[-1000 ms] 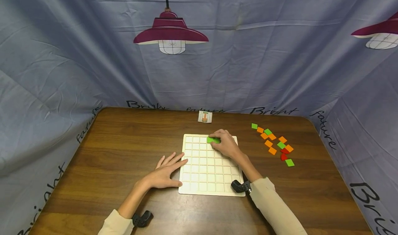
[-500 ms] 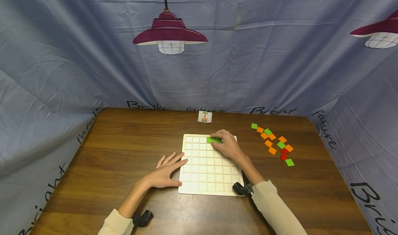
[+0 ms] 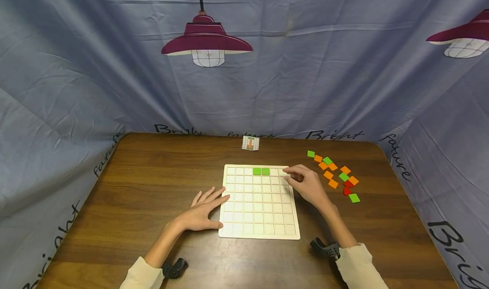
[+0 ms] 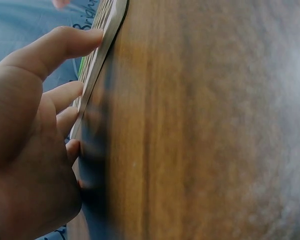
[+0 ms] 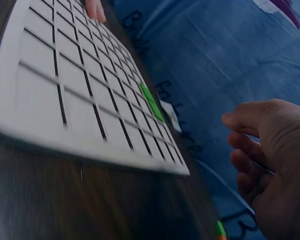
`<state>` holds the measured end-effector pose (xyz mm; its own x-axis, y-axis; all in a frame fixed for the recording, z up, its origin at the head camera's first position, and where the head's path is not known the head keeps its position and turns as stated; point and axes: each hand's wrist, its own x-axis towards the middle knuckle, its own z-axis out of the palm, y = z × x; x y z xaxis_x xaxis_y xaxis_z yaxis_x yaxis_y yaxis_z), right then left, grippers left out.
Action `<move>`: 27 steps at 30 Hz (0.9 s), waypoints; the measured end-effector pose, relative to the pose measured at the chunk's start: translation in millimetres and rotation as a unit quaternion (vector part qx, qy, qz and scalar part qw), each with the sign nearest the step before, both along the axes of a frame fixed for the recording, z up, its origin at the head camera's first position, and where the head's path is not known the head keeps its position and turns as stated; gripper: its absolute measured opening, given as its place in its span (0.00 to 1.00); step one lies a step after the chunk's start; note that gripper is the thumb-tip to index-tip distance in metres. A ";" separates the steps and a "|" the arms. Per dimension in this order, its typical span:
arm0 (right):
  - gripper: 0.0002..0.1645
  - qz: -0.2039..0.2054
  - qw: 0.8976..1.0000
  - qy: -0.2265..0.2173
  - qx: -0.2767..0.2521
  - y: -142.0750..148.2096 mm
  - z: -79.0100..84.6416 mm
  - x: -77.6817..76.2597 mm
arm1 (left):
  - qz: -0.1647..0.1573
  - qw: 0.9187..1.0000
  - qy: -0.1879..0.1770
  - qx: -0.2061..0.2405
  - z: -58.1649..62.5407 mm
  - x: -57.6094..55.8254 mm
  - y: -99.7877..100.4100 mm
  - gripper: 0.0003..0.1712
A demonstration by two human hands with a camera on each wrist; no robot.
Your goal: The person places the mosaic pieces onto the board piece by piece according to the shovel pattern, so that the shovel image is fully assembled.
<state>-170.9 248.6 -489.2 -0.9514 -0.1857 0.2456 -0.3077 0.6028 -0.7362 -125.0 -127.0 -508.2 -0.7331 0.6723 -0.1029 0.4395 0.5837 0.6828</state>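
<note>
A white gridded board [image 3: 258, 234] lies on the table. Two green square tiles [image 3: 261, 171] sit side by side in its far row. My left hand [image 3: 200, 214] rests at the board's left edge, fingers spread, with fingertips and thumb touching the rim; the left wrist view also shows the thumb [image 4: 65, 45] against that rim. Over the far right edge of the board is my right hand [image 3: 307, 185], its fingers loosely bent and nothing between thumb and fingertips. In the right wrist view the right hand [image 5: 279, 150] appears apart from the board.
To the right lies a loose scatter of green, orange and red tiles [image 3: 344, 177]. A small printed card [image 3: 250, 143] with a coloured grid pattern lies behind the board. Curtain cloth [image 3: 286, 89] hangs behind the wooden table [image 3: 164, 174].
My right hand has let go of the green tiles and moved right, to the board's far right edge. Both green tiles are now uncovered. The left hand stays put.
</note>
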 end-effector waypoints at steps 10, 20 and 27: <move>0.15 -0.106 0.993 0.043 0.039 78.2 -3.1 44.4 | 0.001 1.000 -0.008 0.002 0.3 -0.3 0.3 0.48; 0.20 -0.233 0.970 -0.004 0.061 121.2 -16.6 75.8 | 0.003 1.000 -0.007 -0.002 0.9 0.5 -0.2 0.48; 0.25 -0.300 0.949 -0.072 0.062 130.9 -28.9 78.7 | 0.003 1.000 -0.004 0.001 -0.4 -0.1 -0.5 0.48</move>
